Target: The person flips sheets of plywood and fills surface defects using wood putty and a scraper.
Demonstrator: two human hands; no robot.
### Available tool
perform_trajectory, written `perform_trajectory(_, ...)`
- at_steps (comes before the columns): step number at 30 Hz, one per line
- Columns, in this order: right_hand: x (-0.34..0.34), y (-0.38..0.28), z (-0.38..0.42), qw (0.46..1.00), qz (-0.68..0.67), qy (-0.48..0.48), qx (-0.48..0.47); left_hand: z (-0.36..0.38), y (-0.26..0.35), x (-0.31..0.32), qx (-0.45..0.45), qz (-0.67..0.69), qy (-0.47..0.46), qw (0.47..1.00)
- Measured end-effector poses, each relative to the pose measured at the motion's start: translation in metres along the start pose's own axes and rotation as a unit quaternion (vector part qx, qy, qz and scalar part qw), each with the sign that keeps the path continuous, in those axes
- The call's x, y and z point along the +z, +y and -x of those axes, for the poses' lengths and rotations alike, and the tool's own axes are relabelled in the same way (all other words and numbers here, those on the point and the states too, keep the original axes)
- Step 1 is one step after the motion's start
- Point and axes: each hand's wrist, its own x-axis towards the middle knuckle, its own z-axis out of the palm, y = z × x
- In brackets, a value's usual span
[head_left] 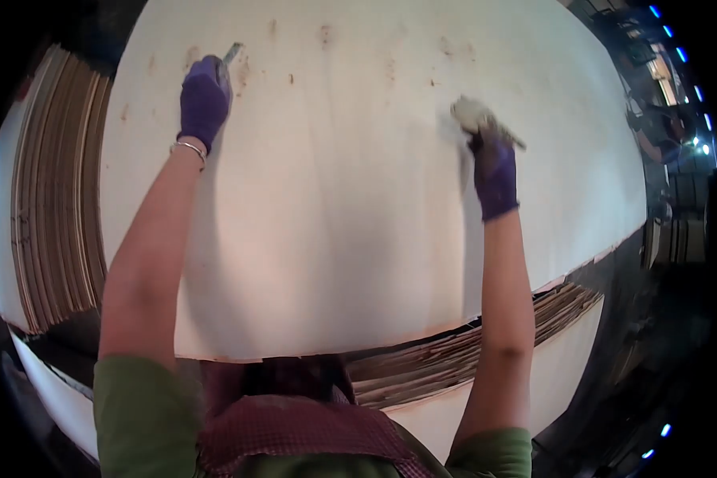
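A large pale wood sheet (358, 175), likely plywood or veneer, lies before me with brownish marks and patches along its far part. My left hand (205, 99), in a purple glove, is closed around a scraper (233, 53); its flat metal blade sticks out toward the marks at the far left. My right hand (496, 171), gloved the same way, is closed on a tool with a thick whitish, putty-like lump (472, 115) on it. A narrow bar of this tool points right. Its exact kind is partly hidden by the fingers. Both hands are over the sheet.
A stack of wood sheets (60, 183) stands at the left. More layered sheets (486, 346) lie below the near right edge. Another person (665, 131) is at the far right, among dark equipment and small bright lights.
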Motion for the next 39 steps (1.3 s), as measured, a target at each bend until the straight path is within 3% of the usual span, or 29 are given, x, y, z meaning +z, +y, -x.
perform_trajectory(1, 0.020, -0.018, -0.017, 0.998, 0.042, 0.013, -0.050, 0.002, 0.002, -0.002, -0.012, -0.004, -0.010, 1.000)
perform_trajectory(5, 0.037, -0.003, -0.080, 0.978, 0.196, 0.027, -0.066, -0.001, 0.007, -0.001, -0.046, -0.011, -0.023, 0.999)
perform_trajectory(7, 0.041, 0.001, -0.097, 0.886, 0.347, -0.011, -0.306, -0.002, 0.006, -0.001, -0.047, -0.008, -0.024, 0.999)
perform_trajectory(13, 0.050, -0.012, -0.109, 0.811, 0.465, -0.072, -0.349, -0.002, 0.006, -0.001, -0.072, 0.003, -0.029, 0.997)
perform_trajectory(16, 0.036, -0.006, -0.077, 0.812, 0.446, -0.097, -0.364, -0.001, 0.004, 0.001, -0.077, 0.005, -0.029, 0.997)
perform_trajectory(18, 0.010, -0.017, -0.045, 0.879, 0.354, -0.235, -0.216, 0.000, 0.002, 0.002, -0.062, -0.006, -0.027, 0.998)
perform_trajectory(20, 0.024, -0.037, -0.004, 0.955, 0.162, -0.240, 0.069, -0.001, 0.002, 0.003, -0.070, -0.007, -0.030, 0.997)
perform_trajectory(21, 0.042, -0.043, -0.002, 0.953, 0.159, -0.249, 0.065, 0.000, 0.001, 0.004, -0.078, -0.008, -0.036, 0.996)
perform_trajectory(23, 0.082, -0.049, 0.005, 0.987, -0.008, -0.159, -0.003, 0.004, -0.001, 0.008, -0.083, 0.001, -0.016, 0.996)
perform_trajectory(24, 0.103, -0.049, -0.002, 0.985, -0.019, -0.171, -0.007, 0.002, -0.003, 0.009, -0.084, 0.004, -0.005, 0.996)
perform_trajectory(26, 0.147, -0.050, -0.026, 0.975, 0.050, -0.211, -0.035, 0.000, 0.000, -0.001, -0.077, 0.031, -0.015, 0.996)
perform_trajectory(28, 0.182, -0.050, -0.061, 0.917, 0.272, -0.259, -0.136, 0.000, 0.002, -0.004, -0.082, 0.019, -0.018, 0.996)
perform_trajectory(29, 0.198, -0.052, -0.069, 0.915, 0.272, -0.265, -0.136, -0.001, 0.004, -0.008, -0.098, 0.021, -0.034, 0.994)
perform_trajectory(31, 0.228, -0.055, -0.077, 0.865, 0.279, -0.268, -0.321, -0.001, 0.004, -0.007, -0.115, 0.022, -0.048, 0.992)
perform_trajectory(34, 0.248, -0.047, -0.081, 0.821, 0.297, -0.299, -0.385, 0.000, 0.002, -0.003, -0.107, 0.025, -0.026, 0.994)
perform_trajectory(36, 0.241, -0.053, -0.054, 0.793, 0.336, -0.249, -0.442, 0.001, 0.002, -0.003, -0.097, 0.029, -0.010, 0.995)
perform_trajectory(38, 0.206, -0.048, -0.021, 0.770, 0.401, -0.277, -0.413, 0.002, 0.003, -0.004, -0.094, 0.029, -0.008, 0.995)
perform_trajectory(39, 0.178, -0.041, -0.010, 0.822, 0.301, -0.390, -0.287, -0.001, 0.001, -0.004, -0.089, 0.029, -0.004, 0.996)
